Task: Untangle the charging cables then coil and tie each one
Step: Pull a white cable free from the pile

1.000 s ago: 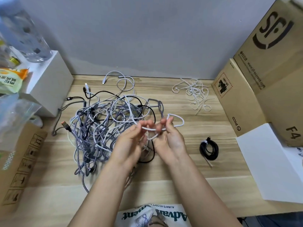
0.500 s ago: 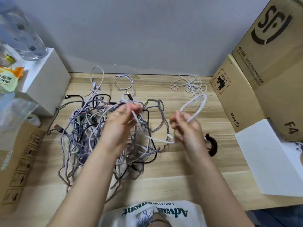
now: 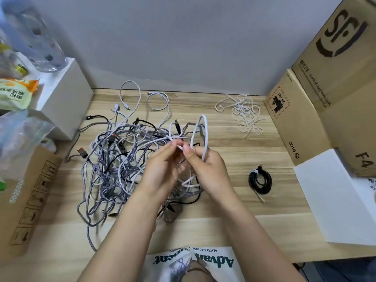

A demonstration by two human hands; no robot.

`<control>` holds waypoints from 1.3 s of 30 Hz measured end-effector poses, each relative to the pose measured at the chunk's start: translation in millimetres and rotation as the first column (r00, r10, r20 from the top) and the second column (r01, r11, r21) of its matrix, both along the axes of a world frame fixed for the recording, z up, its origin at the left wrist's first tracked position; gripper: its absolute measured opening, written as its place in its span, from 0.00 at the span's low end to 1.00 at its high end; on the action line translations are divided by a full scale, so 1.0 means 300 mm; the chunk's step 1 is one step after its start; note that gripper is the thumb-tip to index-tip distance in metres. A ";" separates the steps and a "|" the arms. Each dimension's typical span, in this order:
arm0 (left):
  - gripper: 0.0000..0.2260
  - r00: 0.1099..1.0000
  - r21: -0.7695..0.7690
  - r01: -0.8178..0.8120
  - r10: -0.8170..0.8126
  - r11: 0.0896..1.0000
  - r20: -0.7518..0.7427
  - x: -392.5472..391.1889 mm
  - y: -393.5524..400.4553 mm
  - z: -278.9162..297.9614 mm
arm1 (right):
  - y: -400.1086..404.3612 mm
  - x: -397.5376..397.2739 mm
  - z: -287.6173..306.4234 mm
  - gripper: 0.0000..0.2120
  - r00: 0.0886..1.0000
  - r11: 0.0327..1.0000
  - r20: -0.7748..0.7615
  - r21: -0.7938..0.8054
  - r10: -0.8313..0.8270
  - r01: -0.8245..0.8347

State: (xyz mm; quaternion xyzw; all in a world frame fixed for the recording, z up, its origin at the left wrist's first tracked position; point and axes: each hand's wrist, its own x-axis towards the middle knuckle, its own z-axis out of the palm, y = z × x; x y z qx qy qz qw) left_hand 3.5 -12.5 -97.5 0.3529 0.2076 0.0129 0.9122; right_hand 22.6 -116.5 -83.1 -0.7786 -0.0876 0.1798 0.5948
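A big tangle of grey braided, white and black charging cables (image 3: 122,163) lies on the wooden table (image 3: 244,206), left of centre. My right hand (image 3: 207,167) grips a loop of a white cable (image 3: 205,131) that stands up above the fingers. My left hand (image 3: 162,169) meets it just above the tangle and pinches the same white cable near its end. One black cable (image 3: 260,182) lies coiled and tied with a white tie to the right of my hands. A heap of white ties (image 3: 244,112) sits at the back right.
Cardboard boxes (image 3: 317,102) stand along the right side, with a white box (image 3: 341,198) in front of them. At the back left a white box (image 3: 61,98) carries a clear bottle and snack packs. A cardboard box (image 3: 26,204) stands at the left edge.
My hands were spread apart half a second ago and have come back together over the tangle. The white loop in my right hand now stands more upright.
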 end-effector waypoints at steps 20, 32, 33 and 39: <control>0.12 0.998 0.163 0.018 -0.007 0.986 -0.067 0.104 0.131 -0.012 | -0.065 -0.016 0.088 0.13 0.999 0.977 -0.023 0.211 -0.032 0.036; 0.13 0.972 0.611 0.215 -0.229 0.762 -0.056 -0.026 0.076 -0.054 | 0.021 0.089 -0.029 0.18 0.971 0.983 -0.152 0.044 0.184 -0.180; 0.14 0.970 0.599 0.228 -0.233 0.768 -0.071 -0.034 0.081 -0.047 | 0.027 0.090 -0.032 0.15 0.968 0.981 -0.162 0.053 0.191 -0.185; 0.13 0.962 0.458 0.265 -0.262 0.848 -0.070 -0.054 0.106 -0.019 | 0.009 0.069 -0.019 0.12 0.966 0.963 -0.087 0.141 0.243 -0.230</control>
